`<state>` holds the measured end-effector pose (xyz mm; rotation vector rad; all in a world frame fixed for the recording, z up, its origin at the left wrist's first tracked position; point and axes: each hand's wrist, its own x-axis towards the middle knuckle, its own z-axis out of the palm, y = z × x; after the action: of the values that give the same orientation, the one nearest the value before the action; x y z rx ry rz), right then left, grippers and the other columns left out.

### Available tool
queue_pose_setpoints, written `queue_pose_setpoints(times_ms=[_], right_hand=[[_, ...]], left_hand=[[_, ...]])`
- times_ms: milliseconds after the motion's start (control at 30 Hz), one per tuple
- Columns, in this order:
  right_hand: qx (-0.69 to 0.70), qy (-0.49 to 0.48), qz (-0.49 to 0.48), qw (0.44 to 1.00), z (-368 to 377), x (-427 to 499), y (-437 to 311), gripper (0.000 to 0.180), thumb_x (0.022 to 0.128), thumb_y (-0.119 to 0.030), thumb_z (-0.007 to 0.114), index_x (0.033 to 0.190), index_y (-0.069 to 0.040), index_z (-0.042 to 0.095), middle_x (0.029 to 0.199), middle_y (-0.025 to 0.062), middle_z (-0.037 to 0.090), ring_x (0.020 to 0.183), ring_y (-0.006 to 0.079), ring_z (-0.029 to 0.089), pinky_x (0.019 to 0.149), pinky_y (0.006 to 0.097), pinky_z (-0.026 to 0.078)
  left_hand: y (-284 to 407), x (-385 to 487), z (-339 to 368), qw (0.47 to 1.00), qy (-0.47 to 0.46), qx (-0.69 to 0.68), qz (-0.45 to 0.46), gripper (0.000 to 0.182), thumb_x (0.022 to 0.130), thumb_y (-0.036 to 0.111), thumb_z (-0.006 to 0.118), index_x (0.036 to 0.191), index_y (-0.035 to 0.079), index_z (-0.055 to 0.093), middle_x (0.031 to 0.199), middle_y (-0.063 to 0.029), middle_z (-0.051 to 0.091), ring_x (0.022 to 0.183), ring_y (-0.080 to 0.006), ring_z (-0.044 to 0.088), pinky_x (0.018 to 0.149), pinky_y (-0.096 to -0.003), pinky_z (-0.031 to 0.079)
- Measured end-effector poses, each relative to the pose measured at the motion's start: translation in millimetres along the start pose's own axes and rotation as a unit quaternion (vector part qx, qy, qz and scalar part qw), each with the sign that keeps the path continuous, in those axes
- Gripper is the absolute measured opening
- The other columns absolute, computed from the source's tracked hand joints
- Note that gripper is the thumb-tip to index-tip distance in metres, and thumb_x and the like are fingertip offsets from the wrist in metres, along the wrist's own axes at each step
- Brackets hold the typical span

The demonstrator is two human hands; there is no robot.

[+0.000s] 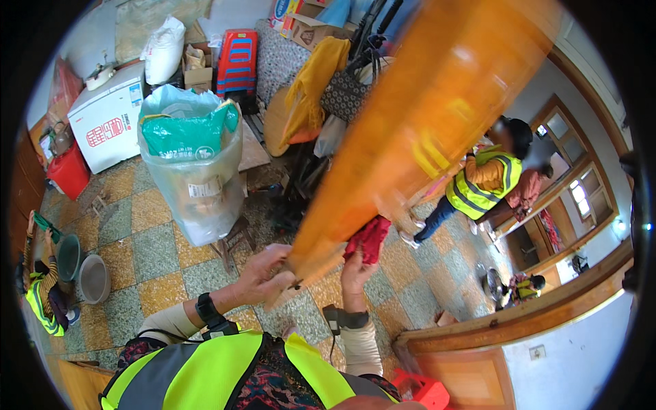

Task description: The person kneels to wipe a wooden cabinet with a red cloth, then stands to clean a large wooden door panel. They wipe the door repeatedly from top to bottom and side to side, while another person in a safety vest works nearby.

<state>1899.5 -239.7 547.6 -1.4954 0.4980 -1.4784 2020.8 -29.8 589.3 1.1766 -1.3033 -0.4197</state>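
A wooden door (pixel 410 133), blurred and glossy orange-brown, stands directly before me and slants to the upper right. My left hand (pixel 266 274) is at the door's near edge by a small dark latch or handle part (pixel 296 285); its fingers are bent, and whether they grip the edge is unclear. On the door's right face, my right hand (pixel 359 264) holds a crumpled red cloth (pixel 368 240) against or close to the wood. Black bands with small devices are on both wrists.
A large clear plastic bag (pixel 205 189) rests on a stool at the left, near a white chest freezer (pixel 110 120). Co-workers in yellow vests are at far left and right, one beside basins (pixel 94 278). A red plastic container (pixel 421 390) lies below right, near a wooden frame (pixel 512 328).
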Motion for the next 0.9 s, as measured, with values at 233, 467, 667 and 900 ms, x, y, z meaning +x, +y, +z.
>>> queue_pose_setpoints(times_ms=[233,467,667,900], right_hand=[[0.034,0.114,0.004,0.993,-136.1,-51.2,-55.2,0.025,0.097,-0.016,0.062,0.119,-0.006,0.056,0.102,0.0009,0.063,0.088,0.0128,0.061,0.075,0.0275,0.051],[0.081,0.269,0.116,0.953,-240.2,-64.8,-134.7,0.030,0.096,-0.021,0.063,0.122,-0.013,0.051,0.100,0.0024,0.061,0.085,0.0153,0.061,0.073,0.0308,0.053],[-0.062,0.304,0.013,0.951,-310.5,-76.8,-154.6,0.039,0.093,-0.018,0.064,0.129,-0.007,0.055,0.122,0.0096,0.059,0.107,0.0229,0.060,0.092,0.0395,0.047],[-0.388,0.404,-0.010,0.829,-359.3,-88.6,-155.6,0.082,0.068,-0.018,0.079,0.140,0.001,0.047,0.134,0.0332,0.046,0.124,0.0539,0.040,0.108,0.0580,0.029]], left_hand=[[4.4,-7.3,62.5,0.953,-0.287,-0.097,0.013,0.045,0.095,0.022,0.065,0.132,0.000,0.053,0.134,-0.0177,0.051,0.110,-0.0276,0.063,0.091,-0.0369,0.055],[-14.3,47.2,112.1,0.953,-0.282,-0.056,-0.094,0.042,0.095,0.022,0.066,0.129,0.000,0.055,0.122,-0.0164,0.056,0.100,-0.0253,0.068,0.079,-0.0349,0.058],[-5.4,76.9,201.8,0.953,-0.294,-0.069,-0.016,0.039,0.092,0.025,0.071,0.118,0.000,0.057,0.102,-0.0080,0.061,0.096,-0.0196,0.064,0.072,-0.0299,0.053],[-5.7,88.4,237.5,0.952,-0.250,-0.163,-0.064,0.035,0.087,0.029,0.077,0.091,0.005,0.053,0.082,0.0025,0.052,0.076,-0.0042,0.049,0.064,-0.0236,0.043]])
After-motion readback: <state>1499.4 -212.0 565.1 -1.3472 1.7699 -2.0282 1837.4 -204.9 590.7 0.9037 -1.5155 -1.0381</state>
